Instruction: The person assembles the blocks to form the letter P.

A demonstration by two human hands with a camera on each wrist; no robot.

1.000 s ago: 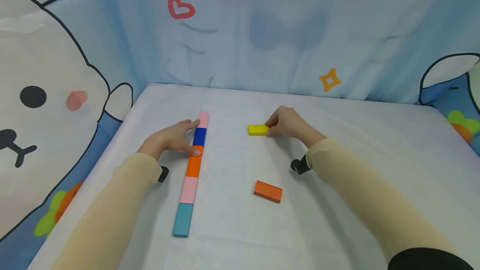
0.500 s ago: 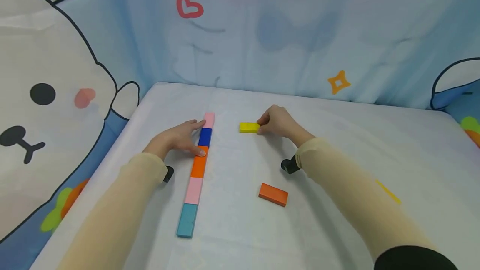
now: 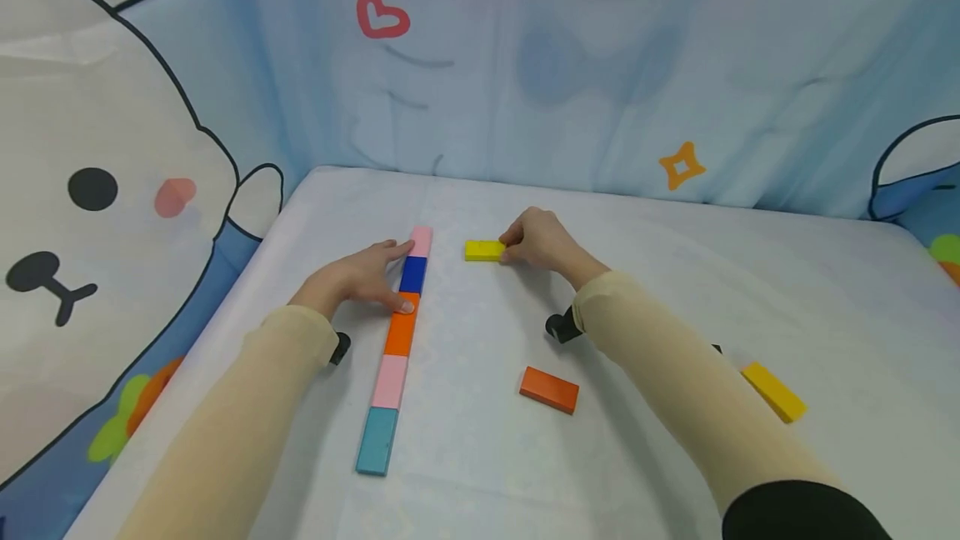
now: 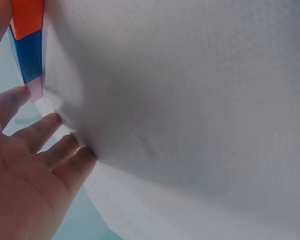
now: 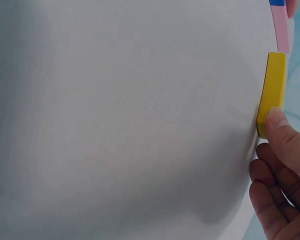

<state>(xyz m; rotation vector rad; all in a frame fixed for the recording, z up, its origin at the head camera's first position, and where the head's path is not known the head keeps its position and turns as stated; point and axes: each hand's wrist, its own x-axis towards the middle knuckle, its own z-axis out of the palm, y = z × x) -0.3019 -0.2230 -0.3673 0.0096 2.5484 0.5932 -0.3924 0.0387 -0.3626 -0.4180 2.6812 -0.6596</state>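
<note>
Seemingly to extend a straight multicoloured block row, the left hand touches it, fingers spread, while the right hand pinches a yellow oblong block near its far end, likely needing alignment next.

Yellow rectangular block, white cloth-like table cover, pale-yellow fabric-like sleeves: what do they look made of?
Yellow rectangular block: painted wood or hard plastic, can't tell which; low sheen, smooth faces, even colour, crisp edges.
White cloth-like table cover: probably matte fabric; fine texture in the left wrist view.
Pale-yellow fabric-like sleeves: likely matte cloth; soft and loose at the cuffs.
</note>
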